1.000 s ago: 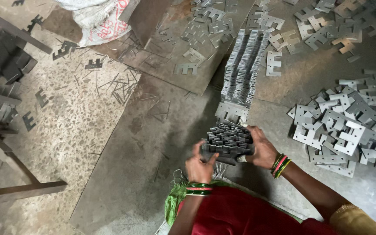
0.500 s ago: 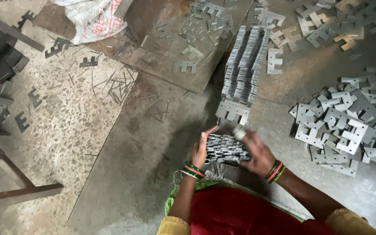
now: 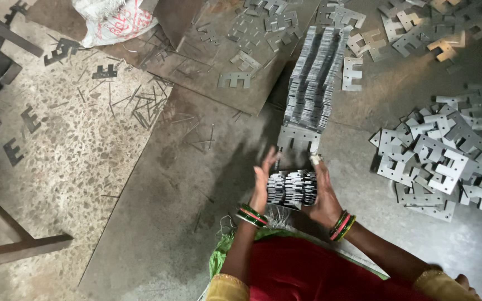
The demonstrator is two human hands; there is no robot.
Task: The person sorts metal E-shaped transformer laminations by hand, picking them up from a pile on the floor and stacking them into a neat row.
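Observation:
Between my two palms I press a short stack of E-shaped metal plates (image 3: pixel 292 188), set on edge. My left hand (image 3: pixel 263 181) flanks its left end with fingers straight up. On the other end, my right hand (image 3: pixel 324 192) wraps around the stack. Both wrists wear red and green bangles. Just beyond the stack, a long row of the same plates (image 3: pixel 313 83) stands on edge on the grey metal sheet (image 3: pixel 185 184), with one plate lying flat at its near end.
A loose heap of flat E-shaped plates (image 3: pixel 447 161) lies to the right, more are scattered at the top. Thin metal strips (image 3: pixel 140 106) litter the speckled floor at left. A white sack (image 3: pixel 115 19) sits top left. A dark metal frame (image 3: pixel 6 245) stands lower left.
The stack has come lower and closer to the row's near end. My left hand has shifted from gripping underneath to pressing flat against the stack's left end.

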